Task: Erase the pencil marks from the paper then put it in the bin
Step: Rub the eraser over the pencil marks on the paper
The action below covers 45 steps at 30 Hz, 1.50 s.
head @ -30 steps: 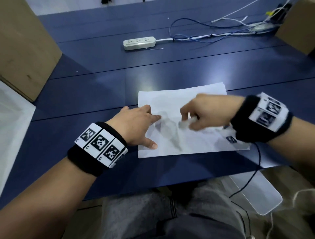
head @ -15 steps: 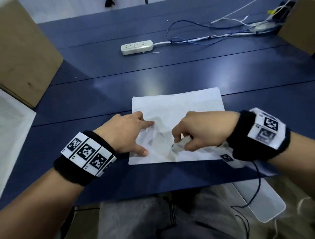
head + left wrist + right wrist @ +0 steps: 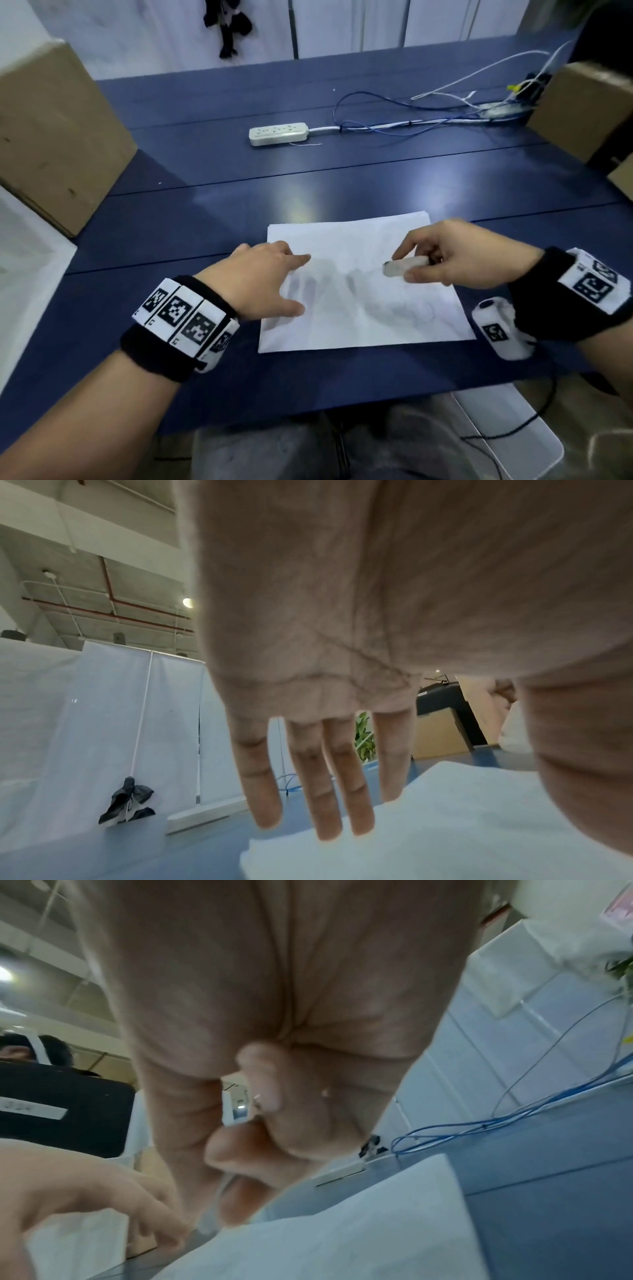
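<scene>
The paper (image 3: 363,284) is pinned flat on the blue tabletop (image 3: 342,185) by the spread left hand (image 3: 260,284) — the eraser (image 3: 404,267), pinched in the right hand (image 3: 459,257), is held over its right half, long axis pointing left toward the faint marks.

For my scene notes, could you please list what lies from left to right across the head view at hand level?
left hand → paper → eraser → right hand

Right hand (image 3: 274,1042) fingers curled above white paper (image 3: 342,1231) on blue surface (image 3: 548,1177); left hand (image 3: 85,1204) on paper (held item obscured).
</scene>
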{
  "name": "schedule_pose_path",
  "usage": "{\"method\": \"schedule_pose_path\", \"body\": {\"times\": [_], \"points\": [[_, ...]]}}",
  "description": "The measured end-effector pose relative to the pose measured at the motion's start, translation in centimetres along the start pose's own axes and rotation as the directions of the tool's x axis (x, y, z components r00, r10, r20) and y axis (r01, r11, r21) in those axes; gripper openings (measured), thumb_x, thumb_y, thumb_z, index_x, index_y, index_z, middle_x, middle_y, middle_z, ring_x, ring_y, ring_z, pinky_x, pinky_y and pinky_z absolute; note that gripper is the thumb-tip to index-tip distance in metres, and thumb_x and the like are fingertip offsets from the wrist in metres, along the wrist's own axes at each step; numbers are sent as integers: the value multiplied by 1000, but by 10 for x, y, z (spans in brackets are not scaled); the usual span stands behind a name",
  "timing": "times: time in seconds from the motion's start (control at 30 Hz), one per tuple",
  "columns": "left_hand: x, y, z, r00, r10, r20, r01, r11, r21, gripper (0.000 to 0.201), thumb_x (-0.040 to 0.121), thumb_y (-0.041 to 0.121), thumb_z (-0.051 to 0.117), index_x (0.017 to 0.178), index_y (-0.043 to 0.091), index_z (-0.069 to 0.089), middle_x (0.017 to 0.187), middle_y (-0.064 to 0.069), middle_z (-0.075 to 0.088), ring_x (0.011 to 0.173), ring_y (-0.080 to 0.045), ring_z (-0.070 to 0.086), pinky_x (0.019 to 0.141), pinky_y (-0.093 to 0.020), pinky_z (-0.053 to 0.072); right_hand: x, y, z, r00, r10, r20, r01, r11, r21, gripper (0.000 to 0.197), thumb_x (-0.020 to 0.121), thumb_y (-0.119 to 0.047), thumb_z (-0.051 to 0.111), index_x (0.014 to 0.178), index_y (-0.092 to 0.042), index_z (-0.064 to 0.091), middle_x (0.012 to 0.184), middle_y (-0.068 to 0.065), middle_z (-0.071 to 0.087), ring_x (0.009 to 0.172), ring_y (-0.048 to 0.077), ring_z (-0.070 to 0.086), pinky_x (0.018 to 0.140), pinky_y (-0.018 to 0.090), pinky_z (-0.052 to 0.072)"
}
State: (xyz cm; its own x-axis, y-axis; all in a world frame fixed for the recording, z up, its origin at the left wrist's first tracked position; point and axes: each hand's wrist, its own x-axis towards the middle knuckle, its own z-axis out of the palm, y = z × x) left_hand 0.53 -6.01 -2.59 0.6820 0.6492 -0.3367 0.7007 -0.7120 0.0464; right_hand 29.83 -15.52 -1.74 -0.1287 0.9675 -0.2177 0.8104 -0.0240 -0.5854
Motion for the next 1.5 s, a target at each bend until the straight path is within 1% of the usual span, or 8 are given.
{"method": "schedule_pose_path", "body": {"times": [0.2, 0.43, 0.67, 0.87, 1.07, 1.17, 1.3, 1.5], "points": [[46, 21, -30, 992, 30, -125, -42, 995, -89, 68, 81, 56, 65, 141, 31, 46, 130, 6, 49, 122, -17, 48, 100, -34, 41, 40, 9, -15, 997, 30, -65, -34, 998, -58, 16, 82, -24, 76, 96, -27, 71, 70, -4, 73, 47, 10, 57, 57, 28, 51], [88, 30, -20, 1000, 18, -20, -20, 998, -62, 71, 63, 61, 79, 122, 25, 64, 117, -2, 55, 107, -22, 55, 90, -39, 49, 86, -10, -1, 996, -66, 53, 77, 972, -221, 23, 82, -26, 75, 104, -22, 69, 71, -6, 70, 46, 9, 62, 57, 20, 51], [95, 22, -15, 999, 15, -42, -18, 998, -55, 82, 58, 72, 74, 123, 23, 62, 104, 4, 51, 96, -18, 52, 83, -38, 49, 105, -10, -9, 996, -77, 54, 91, 925, -368, 29, 86, -31, 69, 112, -18, 68, 66, -16, 50, 72, 19, 55, 70, 31, 49], [98, 18, -18, 999, 33, 0, -33, 999, 13, 64, 57, 78, 68, 94, 26, 61, 95, 10, 46, 86, -14, 52, 70, -37, 51, 76, -15, -2, 939, -153, 308, 267, 888, -374, 17, 81, -31, 68, 98, -28, 68, 58, -10, 53, 57, 0, 50, 48, 11, 35], [103, 18, -20, 998, 61, 5, -61, 998, 32, 62, 58, 77, 67, 100, 32, 59, 94, 12, 42, 84, -12, 50, 67, -33, 48, 112, -3, -18, 986, -110, 129, 156, 882, -445, 26, 85, -30, 61, 110, -27, 65, 70, -6, 61, 72, 13, 58, 57, 25, 42], [105, 18, -21, 998, 59, 10, -60, 997, 41, 63, 57, 78, 66, 98, 30, 61, 94, 10, 44, 86, -13, 53, 67, -34, 50, 95, -9, -10, 966, -161, 200, 232, 882, -411, 21, 81, -26, 60, 102, -25, 65, 65, -7, 54, 67, 14, 54, 60, 35, 50], [107, 18, -21, 998, 64, 23, -66, 996, 60, 62, 56, 80, 66, 90, 28, 59, 91, 10, 43, 86, -14, 55, 67, -37, 52, 78, -22, 1, 914, -228, 335, 338, 885, -319, 12, 80, -21, 62, 91, -25, 65, 57, -13, 47, 61, -4, 51, 56, 16, 40], [109, 16, -19, 998, 68, 9, -68, 997, 35, 71, 52, 79, 68, 105, 32, 63, 96, 12, 45, 88, -15, 55, 69, -38, 52, 113, -2, -12, 983, -109, 147, 172, 822, -542, 22, 94, -36, 54, 104, -20, 67, 88, 5, 68, 91, 27, 61, 63, 31, 40]]}}
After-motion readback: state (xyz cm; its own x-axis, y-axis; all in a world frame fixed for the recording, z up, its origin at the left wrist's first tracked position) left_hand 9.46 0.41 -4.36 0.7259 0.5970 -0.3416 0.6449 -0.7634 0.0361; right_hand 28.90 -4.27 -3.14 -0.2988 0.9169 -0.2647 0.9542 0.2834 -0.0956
